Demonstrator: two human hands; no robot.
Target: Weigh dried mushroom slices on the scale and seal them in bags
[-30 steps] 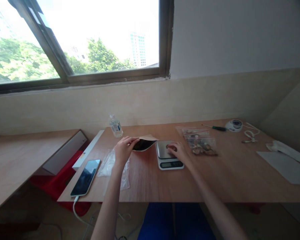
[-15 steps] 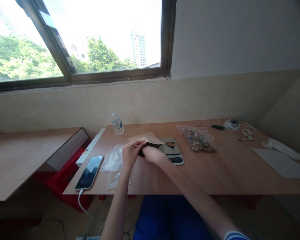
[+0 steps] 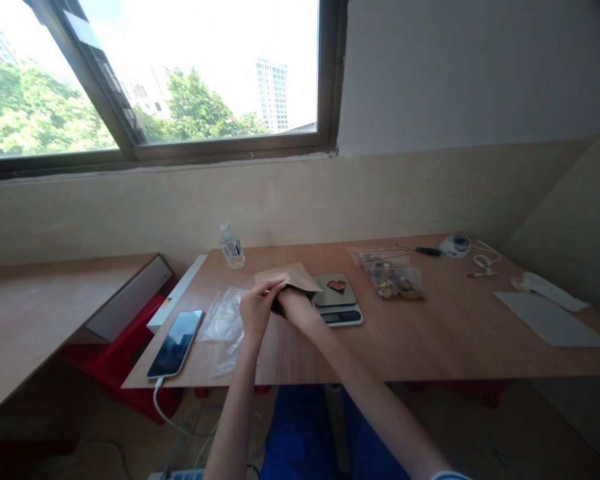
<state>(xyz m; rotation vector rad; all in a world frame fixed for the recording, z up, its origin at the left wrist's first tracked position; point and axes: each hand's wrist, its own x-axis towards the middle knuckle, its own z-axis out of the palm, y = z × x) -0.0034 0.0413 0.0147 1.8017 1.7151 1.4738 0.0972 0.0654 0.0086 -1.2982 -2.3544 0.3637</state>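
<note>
My left hand (image 3: 258, 306) pinches the upper edge of a brown paper bag (image 3: 290, 272) at its open mouth, which faces me. The fingers of my right hand (image 3: 296, 305) are inside the bag's dark opening, so they are hidden. Just right of the bag, a kitchen scale (image 3: 347, 316) carries a brown dried slice (image 3: 337, 286) on its plate. Clear plastic bags (image 3: 223, 320) lie left of my left hand.
A phone (image 3: 175, 345) with a white cable lies at the front left, a water bottle (image 3: 233, 248) behind it. To the right are filled zip bags (image 3: 395, 281), a green screwdriver (image 3: 429, 251), a white camera (image 3: 455, 246), a cord and a white sheet (image 3: 545, 319).
My right hand has gone further into the bag, and the bag's mouth has lifted and opened wider. The scale's display is now less covered. The view has shifted slightly.
</note>
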